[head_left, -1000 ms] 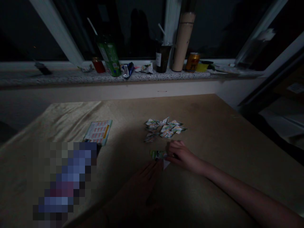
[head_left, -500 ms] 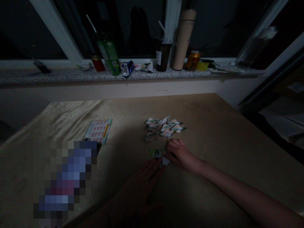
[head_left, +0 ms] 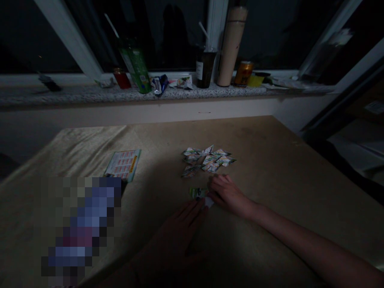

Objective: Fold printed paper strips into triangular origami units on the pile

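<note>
A small piece of printed paper (head_left: 196, 193), green on its far side with a white flap at the near side, lies on the table between my hands. My left hand (head_left: 180, 224) is in deep shadow, its fingers stretched out flat with the tips on the paper's near edge. At the paper's right end, my right hand (head_left: 228, 194) has its fingers curled in and holds that end down against the table. Just beyond sit several folded paper pieces (head_left: 211, 161) with pointed ends, grouped close together.
A printed card (head_left: 124, 164) lies on the cloth-covered table (head_left: 264, 152) at the left, beside a pixelated area. Along the granite windowsill (head_left: 177, 93) stand a green bottle (head_left: 136, 70), a dark cup with a straw (head_left: 205, 70), a tall flask (head_left: 232, 48) and an orange can (head_left: 243, 74).
My left fingertips have slid slightly right over the white flap. My right hand keeps its place at the paper's end. The whole view has shifted very slightly.
</note>
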`<state>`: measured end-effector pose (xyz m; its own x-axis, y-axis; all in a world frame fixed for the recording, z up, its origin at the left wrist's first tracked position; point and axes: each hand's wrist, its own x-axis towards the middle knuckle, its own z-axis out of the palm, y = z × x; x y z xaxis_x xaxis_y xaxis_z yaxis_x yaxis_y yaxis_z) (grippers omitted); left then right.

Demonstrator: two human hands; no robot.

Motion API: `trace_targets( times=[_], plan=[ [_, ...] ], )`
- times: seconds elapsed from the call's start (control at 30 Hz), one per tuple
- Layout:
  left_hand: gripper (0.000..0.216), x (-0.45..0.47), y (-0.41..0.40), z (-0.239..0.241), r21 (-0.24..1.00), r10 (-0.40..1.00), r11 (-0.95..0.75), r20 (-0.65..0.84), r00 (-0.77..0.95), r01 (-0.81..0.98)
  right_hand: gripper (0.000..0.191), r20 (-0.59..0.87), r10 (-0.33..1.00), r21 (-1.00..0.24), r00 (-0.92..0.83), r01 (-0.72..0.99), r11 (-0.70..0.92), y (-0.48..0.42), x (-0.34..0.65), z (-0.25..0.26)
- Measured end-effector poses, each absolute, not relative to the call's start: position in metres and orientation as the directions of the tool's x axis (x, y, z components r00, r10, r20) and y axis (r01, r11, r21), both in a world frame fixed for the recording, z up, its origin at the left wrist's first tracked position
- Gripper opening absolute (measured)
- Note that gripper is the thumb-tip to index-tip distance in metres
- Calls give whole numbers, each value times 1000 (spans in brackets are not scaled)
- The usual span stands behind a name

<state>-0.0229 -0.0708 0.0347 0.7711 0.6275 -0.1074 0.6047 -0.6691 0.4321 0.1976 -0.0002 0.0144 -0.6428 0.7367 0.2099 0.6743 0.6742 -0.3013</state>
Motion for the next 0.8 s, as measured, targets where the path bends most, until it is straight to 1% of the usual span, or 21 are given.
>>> trace_targets(
  times=[0.17, 0.33, 0.57, 0.8],
  plan=[
    [83, -22, -71, 36, 420, 631, -664, -127, 765, 618, 12, 200, 740, -300, -642, 679, 670, 0, 197, 15],
    [82, -22, -71, 34, 413, 629, -674, -113, 769, 613, 11, 199, 735, -290, -648, 678, 676, 0, 197, 14],
    [77, -20, -71, 35, 373, 625, -688, -131, 769, 622, 9, 194, 733, -279, -652, 680, 678, 1, 197, 12],
    [78, -19, -70, 34, 356, 623, -701, -116, 774, 618, 8, 192, 729, -264, -657, 681, 683, 1, 196, 10]
  ],
)
